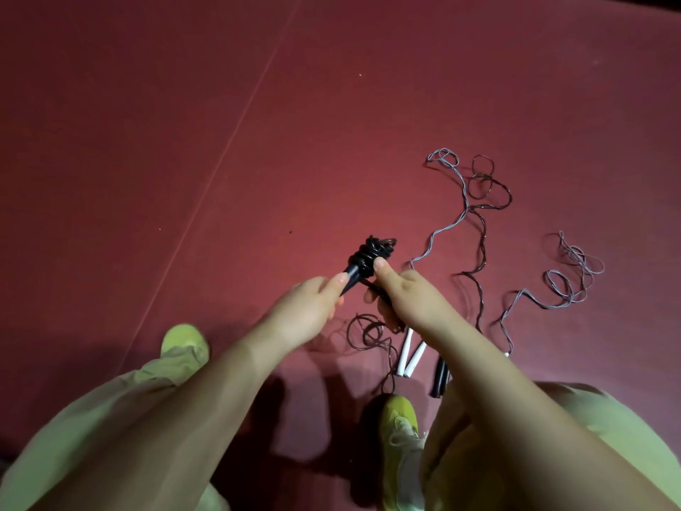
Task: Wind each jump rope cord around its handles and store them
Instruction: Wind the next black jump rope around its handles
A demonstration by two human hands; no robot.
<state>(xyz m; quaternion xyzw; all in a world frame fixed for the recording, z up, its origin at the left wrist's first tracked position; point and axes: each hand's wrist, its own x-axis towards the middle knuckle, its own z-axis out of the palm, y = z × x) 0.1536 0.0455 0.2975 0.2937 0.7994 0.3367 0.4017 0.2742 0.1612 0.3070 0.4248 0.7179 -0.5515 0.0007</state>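
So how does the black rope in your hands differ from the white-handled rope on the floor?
The black rope is held up by the left hand and right hand; the white-handled rope lies on the floor. The black rope's cord is mostly coiled round its handles; the white-handled rope's grey cord sprawls loose. Handle colour differs, black against white. Both have thin cords and slim handles.

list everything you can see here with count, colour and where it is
black handles with wound cord: one bundle, black, held up between both hands
loose dark cord: one, dark brown, coiled on the floor under the hands
white handles: two, white, side by side on the floor by the right forearm
black handles on floor: black, count unclear, partly hidden by the right arm
grey cords: grey, loose on the floor at right
floor mat: one, red
shoes: two, yellow-green
left hand: grips the bundle
right hand: thumb on the windings
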